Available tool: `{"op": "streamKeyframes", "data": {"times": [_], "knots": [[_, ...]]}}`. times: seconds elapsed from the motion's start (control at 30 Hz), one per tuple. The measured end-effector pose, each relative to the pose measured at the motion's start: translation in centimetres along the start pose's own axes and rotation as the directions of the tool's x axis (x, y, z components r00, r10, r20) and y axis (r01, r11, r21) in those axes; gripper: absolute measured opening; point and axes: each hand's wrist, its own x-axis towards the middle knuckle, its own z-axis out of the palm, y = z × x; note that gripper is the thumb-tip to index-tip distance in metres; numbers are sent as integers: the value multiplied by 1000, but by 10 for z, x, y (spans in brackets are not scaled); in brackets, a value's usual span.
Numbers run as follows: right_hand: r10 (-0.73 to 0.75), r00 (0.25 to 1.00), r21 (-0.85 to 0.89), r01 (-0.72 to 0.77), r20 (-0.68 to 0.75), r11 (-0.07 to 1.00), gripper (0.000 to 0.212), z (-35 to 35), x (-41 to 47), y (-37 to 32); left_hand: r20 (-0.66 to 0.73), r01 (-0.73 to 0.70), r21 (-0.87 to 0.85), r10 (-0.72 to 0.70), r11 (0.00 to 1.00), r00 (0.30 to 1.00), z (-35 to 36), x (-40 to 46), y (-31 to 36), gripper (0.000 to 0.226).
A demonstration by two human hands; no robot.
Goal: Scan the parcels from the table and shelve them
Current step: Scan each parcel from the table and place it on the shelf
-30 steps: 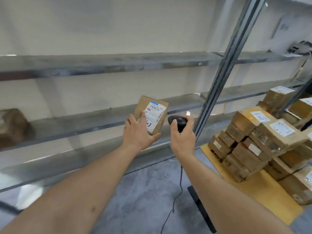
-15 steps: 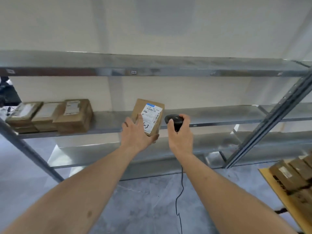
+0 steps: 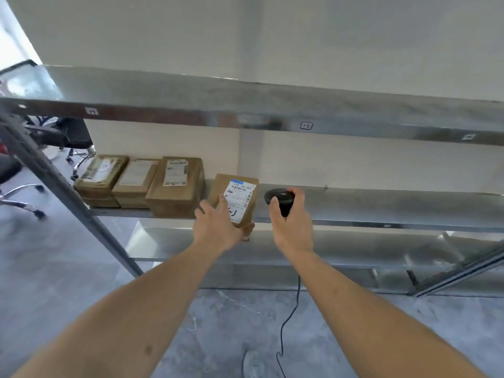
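My left hand (image 3: pixel 218 225) grips a small brown parcel (image 3: pixel 236 196) with a white label facing me, held at the front edge of the middle metal shelf (image 3: pixel 381 203). The parcel sits just right of three brown parcels (image 3: pixel 174 186) lined up on that shelf. My right hand (image 3: pixel 290 222) holds a black corded barcode scanner (image 3: pixel 281 199) just to the right of the parcel, level with the shelf. Its cable (image 3: pixel 289 323) hangs down toward the floor.
An upper shelf (image 3: pixel 272 105) with small tags runs across above. A lower shelf (image 3: pixel 327 246) lies below. A slanted grey upright (image 3: pixel 68 192) stands at the left, with an office chair (image 3: pixel 16 186) behind it. The floor (image 3: pixel 231 323) is grey.
The view has swung left, away from the table of stacked parcels, to the shelf section with three parcels. My left hand has carried the parcel up to them; the scanner stayed beside it.
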Motion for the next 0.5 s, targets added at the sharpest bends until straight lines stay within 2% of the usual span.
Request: {"op": "streamKeyframes", "data": {"times": [0.27,0.5], "knots": [[-31,990,32,27,140,999,42,67,76,6,81,100,43,-103,994,991,18,83,-7,131],[8,977,-42,1,213,999,42,102,133,26,115,169,64,-176,984,978,40,145,-2,128]]}}
